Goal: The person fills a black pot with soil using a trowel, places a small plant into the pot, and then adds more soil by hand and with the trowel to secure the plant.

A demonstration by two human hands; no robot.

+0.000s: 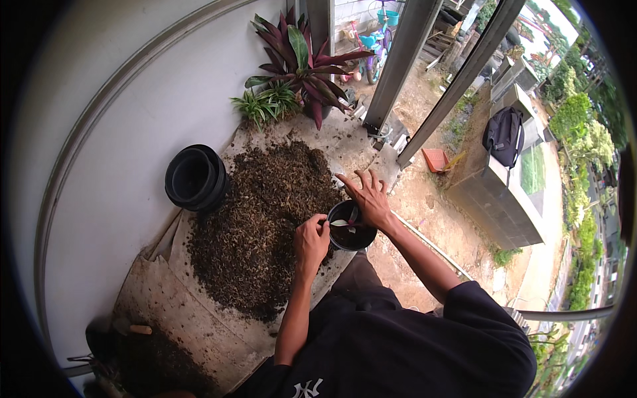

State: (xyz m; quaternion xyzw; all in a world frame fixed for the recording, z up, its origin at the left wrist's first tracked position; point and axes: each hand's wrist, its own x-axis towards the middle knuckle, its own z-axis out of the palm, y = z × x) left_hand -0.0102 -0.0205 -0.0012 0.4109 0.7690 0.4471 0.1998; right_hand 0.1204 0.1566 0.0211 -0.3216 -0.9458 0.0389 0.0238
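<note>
A black plastic plant pot stands at the near right edge of the heap of potting mix. Inside it is a small plant with green and purplish leaves, above dark soil. My left hand pinches the pot's left rim between thumb and fingers. Over the pot's far right side lies my right hand, its fingers spread and pointing away from me; its palm is hidden, and no object shows in it.
Stacked black pots stand left of the heap, by a pale wall. A leafy purple plant and a spider plant are at the far end. A trowel lies lower left. Metal posts rise at right.
</note>
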